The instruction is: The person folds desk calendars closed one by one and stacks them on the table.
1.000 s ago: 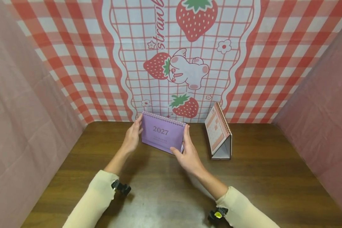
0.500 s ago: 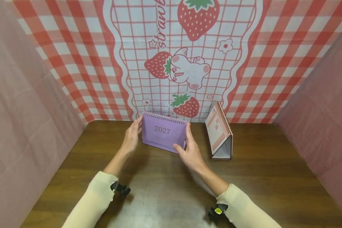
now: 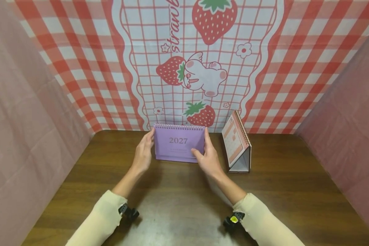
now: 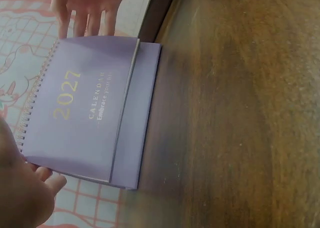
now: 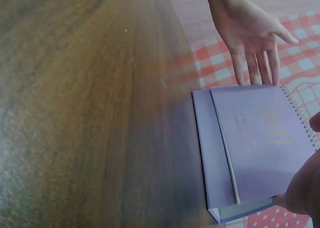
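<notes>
A purple 2027 desk calendar [image 3: 179, 141] stands upright on the table near the back cloth, its spiral binding along the top. My left hand [image 3: 143, 154] is at its left edge; in the right wrist view the left hand's [image 5: 250, 30] fingers are straight, with tips against that edge. On the opposite side, my right hand [image 3: 209, 159] has its fingers at the calendar's right edge. The left wrist view shows the right hand's [image 4: 90, 8] fingers extended, touching the side. Its thumb overlaps the lower right of the cover in the head view.
A second desk calendar [image 3: 238, 143], pink and white, stands angled to the right of my right hand. Behind is a red checked cloth [image 3: 276, 102] with strawberries. Pink cloth walls [image 3: 350, 136] flank the brown wooden table [image 3: 178, 205].
The purple calendar has turned from a slant to nearly square-on, its right side swinging back. My right hand has moved slightly up and right with it; the left hand has shifted little.
</notes>
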Tool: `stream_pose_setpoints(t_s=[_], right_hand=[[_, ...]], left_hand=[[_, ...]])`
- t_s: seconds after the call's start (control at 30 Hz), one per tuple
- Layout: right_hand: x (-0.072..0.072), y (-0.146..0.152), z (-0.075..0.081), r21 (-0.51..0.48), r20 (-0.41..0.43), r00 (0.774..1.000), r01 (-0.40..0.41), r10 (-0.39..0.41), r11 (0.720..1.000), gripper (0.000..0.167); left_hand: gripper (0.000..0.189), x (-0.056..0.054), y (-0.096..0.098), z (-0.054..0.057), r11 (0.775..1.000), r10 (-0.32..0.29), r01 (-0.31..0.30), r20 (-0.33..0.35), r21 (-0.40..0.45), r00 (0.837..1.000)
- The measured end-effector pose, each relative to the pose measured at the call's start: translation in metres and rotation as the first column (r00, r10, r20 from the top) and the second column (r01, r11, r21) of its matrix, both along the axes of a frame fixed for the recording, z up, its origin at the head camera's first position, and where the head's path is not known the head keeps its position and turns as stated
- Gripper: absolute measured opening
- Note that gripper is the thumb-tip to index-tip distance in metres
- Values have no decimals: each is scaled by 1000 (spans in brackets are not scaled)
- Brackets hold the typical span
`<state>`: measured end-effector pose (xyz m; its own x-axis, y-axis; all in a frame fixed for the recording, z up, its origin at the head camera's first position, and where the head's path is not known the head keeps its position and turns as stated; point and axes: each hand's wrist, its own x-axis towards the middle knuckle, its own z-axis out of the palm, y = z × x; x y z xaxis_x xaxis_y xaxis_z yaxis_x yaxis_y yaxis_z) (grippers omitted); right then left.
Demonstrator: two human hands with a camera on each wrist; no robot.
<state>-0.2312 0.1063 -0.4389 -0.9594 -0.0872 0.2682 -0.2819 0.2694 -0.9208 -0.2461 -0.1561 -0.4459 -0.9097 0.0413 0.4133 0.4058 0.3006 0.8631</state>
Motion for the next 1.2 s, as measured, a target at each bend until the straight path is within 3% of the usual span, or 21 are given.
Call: stream_pose_setpoints(t_s=[0.2, 0.4, 0.63, 1.2], right_hand=[[-1, 1, 0, -34, 9, 1000, -3, 3, 999, 100], [-2, 2, 1, -59, 31, 999, -14, 15, 998, 96], [-1, 4, 3, -85, 39, 999, -9, 12, 996, 93], [-1, 29, 4, -111, 50, 999, 14, -8, 994, 89]], left_hand=[[71, 2, 1, 0, 999, -29, 30, -8, 20, 1000], [67, 1, 1, -1, 993, -94, 91, 37, 81, 995], [66, 3, 1, -1, 994, -77, 75, 25, 77, 997], [65, 5, 20, -1, 988, -134, 131, 28, 86, 991]])
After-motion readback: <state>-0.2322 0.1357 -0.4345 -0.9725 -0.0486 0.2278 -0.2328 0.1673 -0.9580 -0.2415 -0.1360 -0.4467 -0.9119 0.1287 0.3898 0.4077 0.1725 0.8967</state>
